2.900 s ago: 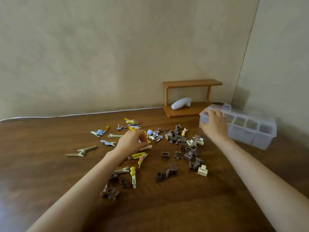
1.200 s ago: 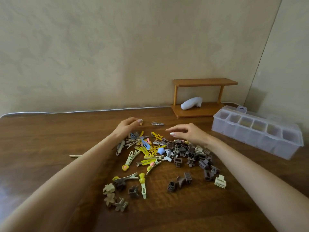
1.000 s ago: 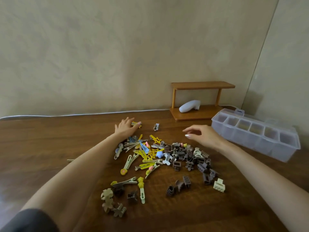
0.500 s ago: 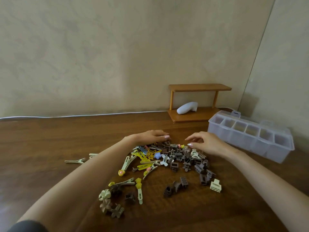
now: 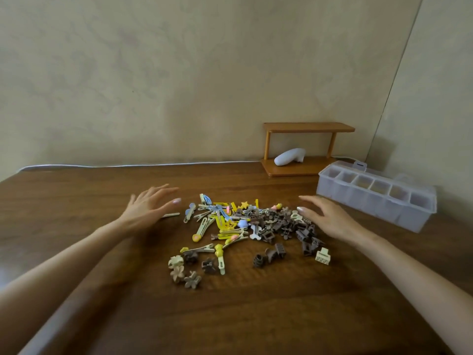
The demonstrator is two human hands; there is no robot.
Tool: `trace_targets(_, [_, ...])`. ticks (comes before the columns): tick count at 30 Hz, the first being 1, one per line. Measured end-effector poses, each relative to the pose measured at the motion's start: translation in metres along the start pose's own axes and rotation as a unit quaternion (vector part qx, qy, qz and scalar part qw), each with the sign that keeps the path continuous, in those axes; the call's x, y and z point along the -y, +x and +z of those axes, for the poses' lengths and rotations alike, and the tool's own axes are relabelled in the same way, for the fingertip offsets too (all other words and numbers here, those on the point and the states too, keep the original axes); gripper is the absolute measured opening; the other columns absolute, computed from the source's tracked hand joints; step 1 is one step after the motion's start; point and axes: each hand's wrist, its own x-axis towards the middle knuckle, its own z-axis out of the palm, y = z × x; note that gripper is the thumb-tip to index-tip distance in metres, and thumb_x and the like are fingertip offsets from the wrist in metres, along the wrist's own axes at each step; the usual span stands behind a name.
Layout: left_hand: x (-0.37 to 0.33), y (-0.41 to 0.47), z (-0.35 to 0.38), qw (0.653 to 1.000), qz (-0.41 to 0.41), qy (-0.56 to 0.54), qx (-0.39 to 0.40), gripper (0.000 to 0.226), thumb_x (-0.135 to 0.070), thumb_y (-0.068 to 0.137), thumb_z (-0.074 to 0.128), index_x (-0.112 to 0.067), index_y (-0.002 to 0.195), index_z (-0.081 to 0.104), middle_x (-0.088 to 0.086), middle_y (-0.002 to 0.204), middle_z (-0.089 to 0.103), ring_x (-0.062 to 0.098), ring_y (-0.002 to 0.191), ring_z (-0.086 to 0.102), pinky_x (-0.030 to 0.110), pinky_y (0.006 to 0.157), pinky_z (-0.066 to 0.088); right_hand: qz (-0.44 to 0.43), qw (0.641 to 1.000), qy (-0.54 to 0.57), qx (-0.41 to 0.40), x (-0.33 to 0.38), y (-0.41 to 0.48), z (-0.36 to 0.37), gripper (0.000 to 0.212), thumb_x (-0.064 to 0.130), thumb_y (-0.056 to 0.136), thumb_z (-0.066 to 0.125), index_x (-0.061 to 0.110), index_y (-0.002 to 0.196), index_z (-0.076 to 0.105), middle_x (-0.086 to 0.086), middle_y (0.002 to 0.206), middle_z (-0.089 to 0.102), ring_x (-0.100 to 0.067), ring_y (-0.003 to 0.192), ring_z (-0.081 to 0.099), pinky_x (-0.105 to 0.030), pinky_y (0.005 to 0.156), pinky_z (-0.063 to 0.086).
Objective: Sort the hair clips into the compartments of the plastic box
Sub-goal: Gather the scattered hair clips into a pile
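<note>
Brown, yellow & blue hair clips [image 5: 250, 226] sit heaped mid-table btwn my left hand [image 5: 148, 208] & right hand [image 5: 330, 216], both spread, holding nothing. Plastic box [image 5: 371, 204] far right, compartments look empty. Sorting not begun, all left to do.

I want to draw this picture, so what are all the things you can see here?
Small plastic hair clips: many, yellow, blue, brown and beige, heaped mid-table.
Clear plastic box with compartments: one, translucent white, right of the heap.
Small two-tier wooden shelf: one, orange-brown, against the back wall.
Rounded white object: one, white, on the shelf's lower board.
Thin cable: one, white, along the table's far edge.
Wooden table: one, dark brown, under everything.
Left hand: one, open, left of the heap.
Right hand: one, open, right of the heap.
</note>
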Motion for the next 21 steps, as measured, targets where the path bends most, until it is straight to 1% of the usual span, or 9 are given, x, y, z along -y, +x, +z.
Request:
trace_targets(2, [0.018,-0.015,0.006,0.997,-0.06,0.039,0.003,0.082,-0.088,0.069,0.023,-0.044,0.138,0.031,-0.002,0.155,0.021,0.026,0.143,0.014,0.056,0.114,0.005,0.018,1.0,0.018,0.004,-0.002,-0.005,0.011,0.059,0.054,0.093,0.039,0.024,0.143,0.035,-0.002,0.151,0.032,-0.019,0.14,0.026,-0.043,0.114,0.025])
trace_targets(3, [0.02,-0.021,0.01,0.997,-0.064,0.04,0.019,0.085,-0.088,0.069,0.023,-0.042,0.14,0.029,0.001,0.155,0.02,0.026,0.143,0.013,0.056,0.114,0.003,0.026,0.999,0.025,0.007,-0.001,-0.007,0.017,0.062,0.056,0.092,0.036,0.024,0.145,0.032,-0.002,0.153,0.03,-0.02,0.142,0.023,-0.044,0.115,0.023])
trace_targets(5, [0.016,-0.027,0.015,0.997,-0.037,0.041,0.053,0.094,-0.087,0.064,0.016,-0.036,0.143,0.026,0.003,0.155,0.019,0.024,0.144,0.011,0.049,0.116,0.0,0.038,0.999,0.035,0.009,0.004,-0.006,0.029,0.064,0.059,0.093,0.033,0.023,0.146,0.03,-0.002,0.154,0.027,-0.02,0.143,0.022,-0.043,0.115,0.021])
trace_targets(8, [-0.012,-0.025,0.025,0.996,0.005,0.014,0.083,0.092,-0.085,0.071,0.019,-0.03,0.145,0.022,0.003,0.156,0.017,0.021,0.145,0.006,0.043,0.118,0.0,0.037,0.998,0.05,0.013,0.02,-0.001,0.042,0.064,0.058,0.094,0.031,0.022,0.146,0.03,0.0,0.154,0.028,-0.019,0.142,0.023,-0.042,0.113,0.021])
trace_targets(13, [-0.065,-0.019,0.053,0.991,0.055,0.01,0.118,0.103,-0.085,0.063,0.009,-0.027,0.147,0.017,0.003,0.158,0.008,0.019,0.145,0.001,0.041,0.117,-0.003,0.008,0.997,0.066,0.037,0.05,0.013,0.059,0.059,0.055,0.096,0.03,0.022,0.144,0.035,0.0,0.152,0.033,-0.018,0.14,0.028,-0.04,0.112,0.024])
trace_targets(15, [-0.083,-0.02,0.059,0.989,0.074,0.0,0.131,0.099,-0.082,0.067,0.012,-0.025,0.147,0.017,0.003,0.157,0.011,0.017,0.145,0.003,0.041,0.117,-0.003,-0.003,0.995,0.079,0.059,0.062,0.015,0.065,0.059,0.056,0.095,0.032,0.023,0.143,0.037,0.0,0.151,0.034,-0.018,0.139,0.029,-0.039,0.112,0.025])
trace_targets(17, [-0.096,-0.023,0.06,0.984,0.084,-0.046,0.148,0.079,-0.071,0.085,0.024,-0.024,0.147,0.015,0.001,0.156,0.013,0.018,0.145,0.006,0.041,0.118,0.001,-0.014,0.991,0.109,0.081,0.07,0.015,0.067,0.059,0.057,0.094,0.033,0.025,0.143,0.038,0.001,0.151,0.034,-0.018,0.139,0.029,-0.035,0.109,0.025])
trace_targets(18, [-0.097,-0.025,0.058,0.979,0.083,-0.092,0.161,0.073,-0.065,0.088,0.028,-0.025,0.147,0.013,0.0,0.156,0.013,0.02,0.145,0.007,0.042,0.118,0.005,-0.019,0.988,0.126,0.087,0.072,0.014,0.065,0.059,0.057,0.093,0.034,0.025,0.143,0.037,0.001,0.151,0.034,-0.018,0.139,0.029,-0.033,0.108,0.025])
trace_targets(21, [-0.09,-0.034,0.037,0.952,0.092,-0.208,0.204,0.089,-0.074,0.073,0.042,-0.035,0.145,0.008,-0.008,0.154,0.01,0.014,0.141,0.017,0.037,0.114,0.023,-0.04,0.988,0.128,0.082,0.07,0.006,0.048,0.07,0.066,0.085,0.038,0.03,0.145,0.031,0.003,0.154,0.027,-0.018,0.142,0.023,-0.04,0.112,0.022])
